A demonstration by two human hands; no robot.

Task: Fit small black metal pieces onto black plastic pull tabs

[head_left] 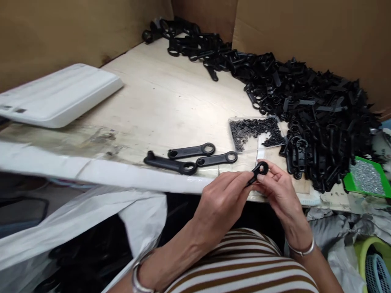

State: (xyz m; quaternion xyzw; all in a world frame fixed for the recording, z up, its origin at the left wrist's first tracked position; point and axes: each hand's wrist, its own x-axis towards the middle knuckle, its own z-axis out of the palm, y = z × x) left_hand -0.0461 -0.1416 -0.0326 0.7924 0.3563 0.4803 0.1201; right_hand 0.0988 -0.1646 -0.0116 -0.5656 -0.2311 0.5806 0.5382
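Observation:
Both hands hold one black plastic lever with a ring-shaped end (262, 166) just over the front edge of the table. My left hand (224, 197) is closed around its shank, which the fingers mostly hide. At the ring end, the fingers of my right hand (279, 191) pinch the part from the other side. Three similar black levers (192, 150) lie on the table left of my hands. Beyond my hands stands a shallow clear box (258, 147) with many tiny black pieces inside.
A large heap of black plastic parts (275, 77) runs along the cardboard wall (320, 32). At the right is a green tray (348, 183) of small silvery pieces. A white plastic lid-like panel (61, 93) sits at left. Below the edge hangs a white bag (143, 211) with dark contents.

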